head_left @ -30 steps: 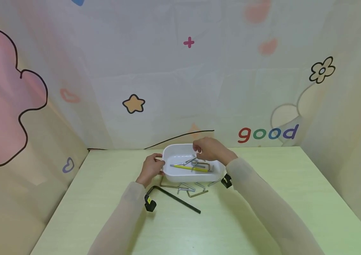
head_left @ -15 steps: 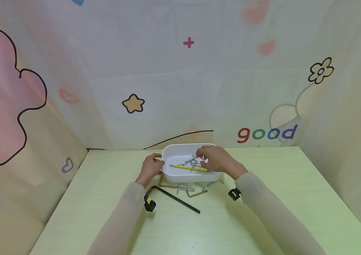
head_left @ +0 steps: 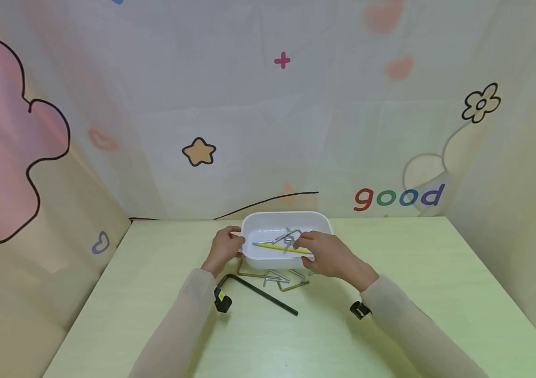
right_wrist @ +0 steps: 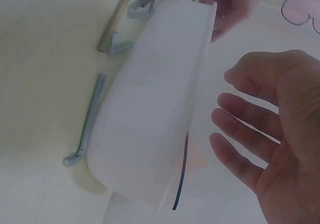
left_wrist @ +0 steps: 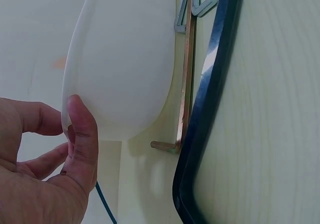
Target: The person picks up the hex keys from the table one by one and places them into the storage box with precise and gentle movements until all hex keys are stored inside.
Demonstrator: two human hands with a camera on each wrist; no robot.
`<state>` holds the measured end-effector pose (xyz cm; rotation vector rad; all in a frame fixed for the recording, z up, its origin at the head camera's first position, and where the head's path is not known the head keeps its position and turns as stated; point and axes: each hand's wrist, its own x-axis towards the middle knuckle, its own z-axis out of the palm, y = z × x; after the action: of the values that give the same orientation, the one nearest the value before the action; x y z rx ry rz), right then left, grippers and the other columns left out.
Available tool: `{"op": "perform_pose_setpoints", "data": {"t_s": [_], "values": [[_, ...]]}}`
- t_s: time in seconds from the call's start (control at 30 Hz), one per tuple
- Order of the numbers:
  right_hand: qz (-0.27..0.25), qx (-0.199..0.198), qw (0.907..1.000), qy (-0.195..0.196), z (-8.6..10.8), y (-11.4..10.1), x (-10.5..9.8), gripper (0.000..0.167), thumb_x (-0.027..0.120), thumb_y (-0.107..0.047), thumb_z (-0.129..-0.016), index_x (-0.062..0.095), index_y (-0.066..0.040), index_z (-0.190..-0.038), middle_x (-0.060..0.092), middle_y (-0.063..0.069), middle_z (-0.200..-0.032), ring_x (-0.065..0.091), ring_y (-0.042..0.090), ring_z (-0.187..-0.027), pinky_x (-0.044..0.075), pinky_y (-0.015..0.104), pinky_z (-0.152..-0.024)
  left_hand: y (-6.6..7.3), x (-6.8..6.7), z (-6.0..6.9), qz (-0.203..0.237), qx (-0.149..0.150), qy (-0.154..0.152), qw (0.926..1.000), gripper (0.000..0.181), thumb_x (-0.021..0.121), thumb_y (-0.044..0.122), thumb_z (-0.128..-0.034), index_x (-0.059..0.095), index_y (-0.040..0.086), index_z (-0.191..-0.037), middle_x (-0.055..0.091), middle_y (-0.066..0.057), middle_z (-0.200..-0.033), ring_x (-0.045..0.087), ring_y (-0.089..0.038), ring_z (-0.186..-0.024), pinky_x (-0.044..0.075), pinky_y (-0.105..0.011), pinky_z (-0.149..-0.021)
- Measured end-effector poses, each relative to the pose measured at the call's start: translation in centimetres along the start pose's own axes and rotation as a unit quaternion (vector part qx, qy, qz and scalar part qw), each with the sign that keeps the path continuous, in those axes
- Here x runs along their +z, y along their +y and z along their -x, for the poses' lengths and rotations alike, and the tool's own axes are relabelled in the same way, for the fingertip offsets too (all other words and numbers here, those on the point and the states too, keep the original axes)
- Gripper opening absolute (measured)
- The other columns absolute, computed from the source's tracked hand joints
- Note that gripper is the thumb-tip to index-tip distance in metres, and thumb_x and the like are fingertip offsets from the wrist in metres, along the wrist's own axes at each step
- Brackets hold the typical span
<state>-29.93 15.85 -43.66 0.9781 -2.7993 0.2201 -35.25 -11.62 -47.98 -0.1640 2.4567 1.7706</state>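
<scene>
A white oblong tray [head_left: 263,262] stands near the back of the table. My left hand [head_left: 224,249] pinches its left rim, the thumb [left_wrist: 84,124] lying against the outer wall in the left wrist view. Over the tray's front right part hovers my right hand [head_left: 331,256]. In the right wrist view its fingers [right_wrist: 242,134] are spread and loosely bent, with nothing seen between them. Inside the tray lie several hex keys [head_left: 281,238] and a yellow rod [head_left: 277,248] with a grey tip. The right hand hides part of the contents.
In front of the tray, several smaller silver and brass-coloured hex keys [head_left: 294,287] lie on the table [head_left: 154,315]. A large black hex key [head_left: 263,295] lies nearer, close to the left wrist. A patterned curtain [head_left: 268,131] rises behind the table.
My right hand has moved from above the tray's back right side toward its front right edge. The left hand and the tray have stayed put.
</scene>
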Motion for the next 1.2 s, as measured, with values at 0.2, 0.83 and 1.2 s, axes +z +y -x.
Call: {"op": "perform_pose_setpoints", "data": {"t_s": [0.2,0.83,1.2], "values": [[0.028,-0.047,0.9979,0.034,1.8,-0.6,0.3,0.028,0.076,-0.017,-0.081,0.069,-0.016,-0.108,0.069,0.000,-0.112,0.065,0.019,-0.102,0.059,0.036,-0.087,-0.1,0.1,-0.1,0.001,0.005,-0.002,1.0000,0.044,0.056,0.010,-0.0910,0.053,0.003,-0.134,0.058,-0.015,-0.103,0.065,-0.021,-0.076,0.062,-0.027,-0.060],[0.006,-0.009,0.9992,-0.039,4.4,-0.5,3.3,0.030,0.077,-0.011,-0.080,0.072,-0.011,-0.110,0.071,0.005,-0.111,0.059,0.015,-0.077,0.057,0.028,-0.066,-0.2,0.1,0.0,0.001,0.005,-0.005,1.0000,0.043,0.056,0.009,-0.0913,0.053,0.003,-0.134,0.059,-0.015,-0.102,0.064,-0.019,-0.074,0.061,-0.025,-0.060],[0.029,-0.024,0.9990,-0.023,4.5,0.1,4.6,0.029,0.074,-0.005,-0.079,0.072,-0.011,-0.108,0.072,0.003,-0.108,0.056,0.013,-0.075,0.053,0.024,-0.063,-0.2,-0.1,0.0,0.007,0.011,-0.008,0.9999,0.043,0.057,0.010,-0.0912,0.053,0.003,-0.134,0.060,-0.016,-0.103,0.064,-0.019,-0.074,0.062,-0.027,-0.061]]}}
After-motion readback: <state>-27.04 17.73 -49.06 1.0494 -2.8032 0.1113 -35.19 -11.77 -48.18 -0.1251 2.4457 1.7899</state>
